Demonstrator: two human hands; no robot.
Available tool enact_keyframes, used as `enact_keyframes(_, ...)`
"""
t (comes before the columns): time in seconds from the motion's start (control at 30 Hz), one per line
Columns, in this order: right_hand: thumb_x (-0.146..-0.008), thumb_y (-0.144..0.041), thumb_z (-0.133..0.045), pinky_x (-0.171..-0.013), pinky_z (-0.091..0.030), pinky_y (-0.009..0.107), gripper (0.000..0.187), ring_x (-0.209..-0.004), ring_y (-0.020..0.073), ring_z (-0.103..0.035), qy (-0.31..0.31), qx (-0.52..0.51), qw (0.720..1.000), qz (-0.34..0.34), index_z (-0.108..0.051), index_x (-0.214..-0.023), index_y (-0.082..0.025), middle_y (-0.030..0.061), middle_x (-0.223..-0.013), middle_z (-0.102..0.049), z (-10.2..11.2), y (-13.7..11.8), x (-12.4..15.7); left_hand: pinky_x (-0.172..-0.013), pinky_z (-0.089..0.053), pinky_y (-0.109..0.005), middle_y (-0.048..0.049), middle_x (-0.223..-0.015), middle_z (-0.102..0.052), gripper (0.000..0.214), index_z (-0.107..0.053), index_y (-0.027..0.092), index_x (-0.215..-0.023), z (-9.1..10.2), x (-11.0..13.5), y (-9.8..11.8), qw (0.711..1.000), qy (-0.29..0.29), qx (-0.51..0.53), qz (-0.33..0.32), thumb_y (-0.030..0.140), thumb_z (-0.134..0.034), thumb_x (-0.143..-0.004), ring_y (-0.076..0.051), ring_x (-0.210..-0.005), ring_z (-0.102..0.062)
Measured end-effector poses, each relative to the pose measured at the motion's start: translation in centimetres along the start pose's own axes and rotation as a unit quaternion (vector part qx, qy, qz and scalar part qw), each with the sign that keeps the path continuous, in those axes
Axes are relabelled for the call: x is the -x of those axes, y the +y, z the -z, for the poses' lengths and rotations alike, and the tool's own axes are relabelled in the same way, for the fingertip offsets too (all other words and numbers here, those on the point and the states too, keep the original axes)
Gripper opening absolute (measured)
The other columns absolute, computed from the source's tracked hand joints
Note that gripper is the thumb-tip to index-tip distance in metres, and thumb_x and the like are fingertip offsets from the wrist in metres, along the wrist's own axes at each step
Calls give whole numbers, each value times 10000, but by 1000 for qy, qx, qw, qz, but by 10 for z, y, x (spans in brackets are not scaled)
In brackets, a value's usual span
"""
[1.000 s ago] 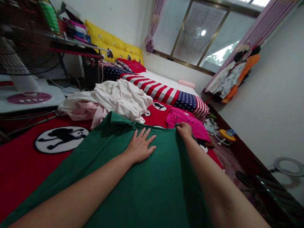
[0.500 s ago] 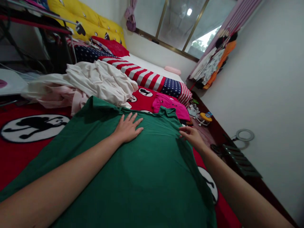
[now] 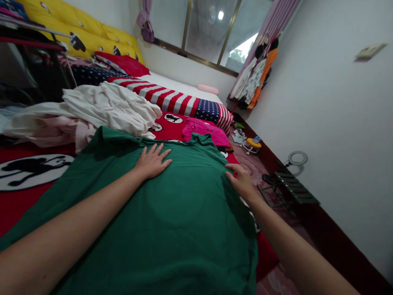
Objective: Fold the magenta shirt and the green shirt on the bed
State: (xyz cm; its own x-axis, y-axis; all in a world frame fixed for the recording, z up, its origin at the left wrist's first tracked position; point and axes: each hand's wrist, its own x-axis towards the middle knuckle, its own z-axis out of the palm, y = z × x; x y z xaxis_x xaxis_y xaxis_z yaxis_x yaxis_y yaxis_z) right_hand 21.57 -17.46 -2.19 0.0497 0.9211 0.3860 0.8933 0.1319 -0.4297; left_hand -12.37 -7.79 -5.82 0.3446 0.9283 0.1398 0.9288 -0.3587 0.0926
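A green shirt (image 3: pixel 184 221) lies spread over the red bedcover (image 3: pixel 18 200), collar pointing away from me. My left hand (image 3: pixel 152 161) rests flat on the shirt just below the collar, fingers spread and open. At the shirt's right edge, near the side of the bed, is my right hand (image 3: pixel 241 180). Its fingers pinch the green cloth there.
A heap of white and pale pink clothes (image 3: pixel 92 112) lies beyond the shirt on the left, a bright pink garment (image 3: pixel 202 131) on the right. A stars-and-stripes quilt (image 3: pixel 184 102) lies behind them. On the floor by the wall lie a dark folded rack (image 3: pixel 291 190) and a yellow stool (image 3: pixel 253 144).
My right hand has slid from the shirt's collar corner down along its right edge towards me. The left hand stays flat on the shirt. My view has swung to the right.
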Motion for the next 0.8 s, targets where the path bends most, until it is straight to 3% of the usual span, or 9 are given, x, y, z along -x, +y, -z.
enact_keyframes(0.1, -859, -264, -544, -1035, -410, 311, 334, -1175, 183, -576, -22, 22, 999, 38, -643, -1170, -190, 72, -1245, -653, -20, -22, -26, -1123, -164, -588, -98, -1590, -214, 622, -304, 293, -1501, 1, 0, 0, 1000, -2, 1, -1, 581, -235, -954, -330, -1454, -184)
enact_keyframes(0.2, -916, -272, -480, -1022, -408, 282, 344, -1193, 174, -563, -23, 63, 997, 25, -626, -1211, -175, 84, -1269, -638, -35, -28, -54, -1128, -155, -586, -98, -1587, -222, 619, -312, 291, -1498, 1, 1, 0, 1000, -1, 4, 0, 579, -243, -955, -330, -1454, -185)
enact_keyframes(0.3, -934, -262, -428, -965, -436, 340, 356, -1149, 227, -589, 5, 126, 991, -47, -635, -1202, -152, 139, -1229, -645, -38, -17, -82, -1132, -147, -582, -95, -1586, -227, 614, -319, 292, -1495, 1, 2, 1, 1000, 5, 5, 1, 576, -251, -956, -324, -1456, -182)
enact_keyframes(0.47, -759, -370, -685, -800, -486, 346, 233, -960, 283, -672, -41, 205, 968, -139, -753, -910, -206, 115, -972, -736, -32, 13, -117, -1135, -150, -578, -87, -1588, -221, 610, -324, 302, -1492, 1, 2, 1, 1000, 7, 8, 4, 582, -252, -955, -316, -1457, -182)
enact_keyframes(0.53, -753, -361, -684, -766, -488, 329, 189, -940, 277, -680, -56, 222, 962, -148, -763, -854, -223, 103, -934, -744, -31, 21, -125, -1137, -147, -576, -83, -1589, -220, 611, -324, 306, -1492, 1, 2, 1, 1000, 5, 12, 6, 584, -257, -953, -316, -1458, -179)
enact_keyframes(0.8, -840, -359, -569, -737, -480, 324, 255, -944, 272, -680, -44, 248, 953, -170, -751, -935, -208, 130, -973, -736, -45, 32, -130, -1143, -118, -568, -59, -1598, -198, 610, -308, 328, -1496, 0, 0, 1, 1000, -2, 25, 13, 593, -273, -947, -310, -1466, -147)
